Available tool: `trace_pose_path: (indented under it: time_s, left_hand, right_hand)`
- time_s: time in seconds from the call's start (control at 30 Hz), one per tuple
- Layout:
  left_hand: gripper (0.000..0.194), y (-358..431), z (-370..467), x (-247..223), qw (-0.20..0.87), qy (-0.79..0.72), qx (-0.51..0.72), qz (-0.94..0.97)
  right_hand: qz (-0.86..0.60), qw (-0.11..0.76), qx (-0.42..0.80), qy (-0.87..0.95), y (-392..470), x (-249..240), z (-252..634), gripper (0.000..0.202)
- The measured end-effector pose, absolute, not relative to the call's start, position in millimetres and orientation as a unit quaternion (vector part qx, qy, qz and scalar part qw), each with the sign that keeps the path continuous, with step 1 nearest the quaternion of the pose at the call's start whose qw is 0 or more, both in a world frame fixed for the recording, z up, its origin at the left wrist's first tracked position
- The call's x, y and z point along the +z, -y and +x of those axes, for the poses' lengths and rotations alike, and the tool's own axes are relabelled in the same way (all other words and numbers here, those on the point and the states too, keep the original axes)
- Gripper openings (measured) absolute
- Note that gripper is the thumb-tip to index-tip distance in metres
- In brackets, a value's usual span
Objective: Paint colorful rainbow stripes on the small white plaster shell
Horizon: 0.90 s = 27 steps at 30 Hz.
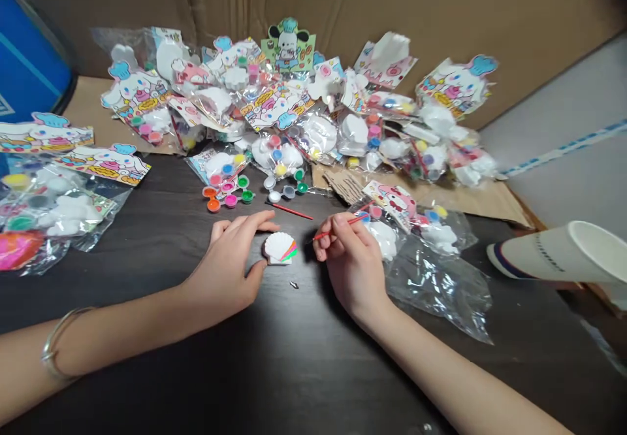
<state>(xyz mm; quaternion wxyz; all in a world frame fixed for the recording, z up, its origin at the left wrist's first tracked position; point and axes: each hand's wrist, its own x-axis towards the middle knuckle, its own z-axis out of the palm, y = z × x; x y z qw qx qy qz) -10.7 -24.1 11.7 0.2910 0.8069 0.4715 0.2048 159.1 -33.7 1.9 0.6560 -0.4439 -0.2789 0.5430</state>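
Note:
A small white scallop shell figure (279,247) sits on the dark table, with orange, pink and green painted stripes along its right side. My left hand (230,258) curves around its left and far edges, thumb at the near left and fingertips at the back, seemingly steadying it. To the right of the shell, my right hand (355,265) grips a thin red-handled paintbrush (349,221), its tip pointing left and apart from the shell. Beyond the hands stand open paint pots: a strip with orange, pink and green (230,200) and another with white, grey and green (289,191).
A second red brush (292,211) lies behind the shell. Several bagged craft kits (274,108) are heaped at the back, more bags (63,206) at the left. An opened plastic bag (441,291) and a paper cup (543,252) are at the right. A dark speck (294,285) lies near the shell.

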Motion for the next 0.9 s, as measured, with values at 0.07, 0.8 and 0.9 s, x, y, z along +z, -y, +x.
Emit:
trace_pose_path:
  time_s: [0.07,0.8,0.9]
  left_hand:
    - [0.054,24.0,-10.6,12.6,0.288,-0.471,0.204,0.808]
    - [0.051,26.8,-11.4,11.7,0.257,-0.469,0.219,0.816]
    - [0.052,26.3,-11.5,11.9,0.263,-0.469,0.216,0.815]
  right_hand:
    - [-0.447,0.659,0.546,0.26,32.8,3.7,158.5,0.035]
    - [-0.462,0.624,0.519,0.357,34.5,3.1,150.3,0.048]
    - [-0.468,0.617,0.515,0.368,33.3,1.9,151.5,0.048]
